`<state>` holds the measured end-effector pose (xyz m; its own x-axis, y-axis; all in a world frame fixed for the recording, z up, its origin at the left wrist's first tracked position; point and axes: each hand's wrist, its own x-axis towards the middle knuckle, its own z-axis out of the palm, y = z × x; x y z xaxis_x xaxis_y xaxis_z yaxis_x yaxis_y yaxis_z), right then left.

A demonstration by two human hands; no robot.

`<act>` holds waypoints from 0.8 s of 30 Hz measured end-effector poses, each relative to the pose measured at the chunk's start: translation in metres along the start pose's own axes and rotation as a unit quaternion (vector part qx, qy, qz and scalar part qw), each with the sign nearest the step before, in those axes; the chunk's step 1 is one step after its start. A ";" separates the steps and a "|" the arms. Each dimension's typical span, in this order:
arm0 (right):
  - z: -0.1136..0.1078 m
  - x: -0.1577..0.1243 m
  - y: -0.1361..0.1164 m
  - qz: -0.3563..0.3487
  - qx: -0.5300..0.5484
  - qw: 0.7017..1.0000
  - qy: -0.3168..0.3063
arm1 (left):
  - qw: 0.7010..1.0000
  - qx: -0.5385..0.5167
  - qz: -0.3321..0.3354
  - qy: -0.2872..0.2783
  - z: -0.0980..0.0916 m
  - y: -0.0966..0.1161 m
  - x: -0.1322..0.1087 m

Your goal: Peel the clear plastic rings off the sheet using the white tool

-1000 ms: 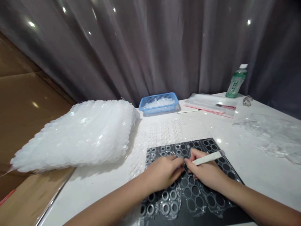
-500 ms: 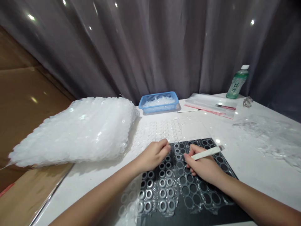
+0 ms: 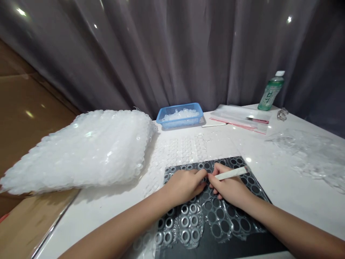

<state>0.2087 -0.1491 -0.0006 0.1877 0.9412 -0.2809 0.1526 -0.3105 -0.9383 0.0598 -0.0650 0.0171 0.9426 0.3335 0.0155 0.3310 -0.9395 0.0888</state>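
My right hand (image 3: 229,189) is closed round a white, pen-shaped tool (image 3: 233,173), its back end pointing up to the right. The tip is hidden by the fingers. Close against those fingertips, my left hand (image 3: 185,185) has thumb and fingers pinched together; what is in them, if anything, does not show. Both hands rest over a black board (image 3: 212,246). Clear plastic sheets with rows of rings lie on it: thick-rimmed rings (image 3: 185,222) on the left and wider, thinner circles (image 3: 216,230) on the right.
A big stack of clear ring sheets (image 3: 88,151) stands at left beside cardboard (image 3: 35,223). Behind are a blue basket (image 3: 180,124) of clear pieces, plastic bags (image 3: 229,115), pink-handled tweezers (image 3: 257,120) and a green bottle (image 3: 271,91). Plastic scraps (image 3: 304,151) lie at right.
My left hand has moved right across the board until its fingertips meet my right hand's. My right hand keeps the tool in nearly the same place. The view has shifted slightly.
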 end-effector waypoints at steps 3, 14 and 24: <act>-0.001 -0.001 -0.004 0.001 -0.009 1.000 -0.004 | 1.000 0.011 -0.001 -0.005 0.003 0.002 0.000; -0.001 0.007 0.002 -0.006 -0.036 0.999 -0.011 | 0.922 -0.314 -0.187 0.131 -0.019 -0.025 0.004; -0.004 0.040 0.005 -0.072 -0.103 0.991 0.035 | 0.982 -0.178 -0.049 0.037 -0.010 -0.022 0.010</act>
<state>0.2211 -0.1133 -0.0156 0.2156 0.9683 -0.1258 0.3762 -0.2012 -0.9044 0.0614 -0.0406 0.0256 0.8971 0.4375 0.0613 0.3704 -0.8206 0.4352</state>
